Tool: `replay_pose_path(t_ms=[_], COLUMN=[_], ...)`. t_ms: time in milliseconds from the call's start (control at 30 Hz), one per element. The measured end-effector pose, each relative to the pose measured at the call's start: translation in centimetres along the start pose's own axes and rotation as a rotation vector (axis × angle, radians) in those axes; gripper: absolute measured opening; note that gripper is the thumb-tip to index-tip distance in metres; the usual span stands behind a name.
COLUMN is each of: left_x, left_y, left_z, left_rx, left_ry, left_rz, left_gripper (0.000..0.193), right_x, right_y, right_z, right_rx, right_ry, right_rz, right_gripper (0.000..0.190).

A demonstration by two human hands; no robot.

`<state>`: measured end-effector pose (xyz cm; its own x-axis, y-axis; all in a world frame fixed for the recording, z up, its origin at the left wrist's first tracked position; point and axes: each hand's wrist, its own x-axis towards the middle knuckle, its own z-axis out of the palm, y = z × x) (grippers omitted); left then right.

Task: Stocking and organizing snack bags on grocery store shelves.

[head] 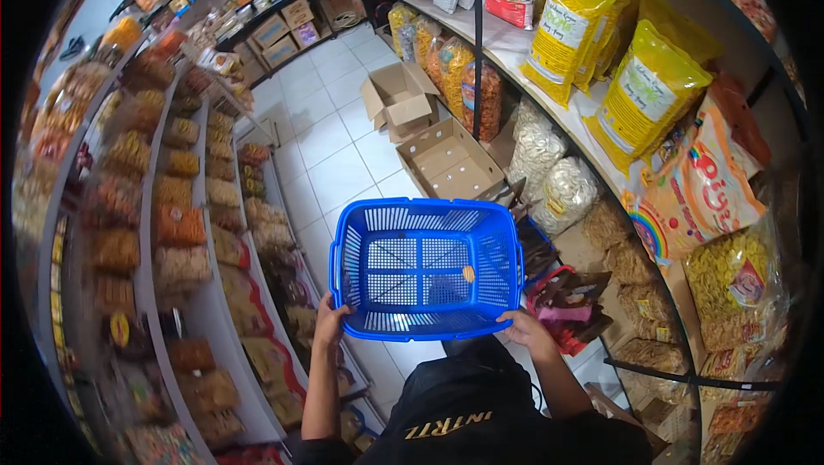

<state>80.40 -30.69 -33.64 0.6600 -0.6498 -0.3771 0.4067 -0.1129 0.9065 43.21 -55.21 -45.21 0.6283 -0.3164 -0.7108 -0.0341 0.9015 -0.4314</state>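
Observation:
A blue plastic basket [421,334] with slotted walls and a mesh bottom is held out over the aisle, its opening facing up. My left hand [331,322] grips its near left corner, and my right hand [523,326] grips the near right corner. Inside lies only a small orange-tan piece [468,274], on the right part of the mesh. Beyond the basket, an open shallow cardboard box [450,159] and an open taller carton [400,94] stand on the white tiled floor.
Tiered shelves [147,233] of bagged snacks line the left side. Along the right runs a shelf [508,56] with large yellow bags [566,37]; clear bags of pale snacks [561,194] stand below it. A red basket [566,310] with dark packets is beside my right hand.

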Motion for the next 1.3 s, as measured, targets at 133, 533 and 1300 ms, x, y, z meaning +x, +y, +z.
replay_pose_path(t_ms=[133, 533, 1300], left_x=[12.8, 49.1, 95.1], left_y=[1.5, -0.3, -33.7], left_z=[1.1, 6.3, 12.8], left_rx=[-0.069, -0.133, -0.056], left_ry=[0.296, -0.122, -0.155], left_rz=[-0.136, -0.804, -1.001], left_gripper=[0.055, 0.051, 0.036], right_x=[10.3, 35.9, 80.9], right_y=[-3.0, -11.7, -10.8], right_z=[3.7, 13.3, -2.3], right_rx=[0.199, 0.608, 0.713], right_ry=[-0.11, 0.093, 0.857], right_rz=[0.007, -0.125, -0.393], right_gripper=[0.039, 0.034, 0.044])
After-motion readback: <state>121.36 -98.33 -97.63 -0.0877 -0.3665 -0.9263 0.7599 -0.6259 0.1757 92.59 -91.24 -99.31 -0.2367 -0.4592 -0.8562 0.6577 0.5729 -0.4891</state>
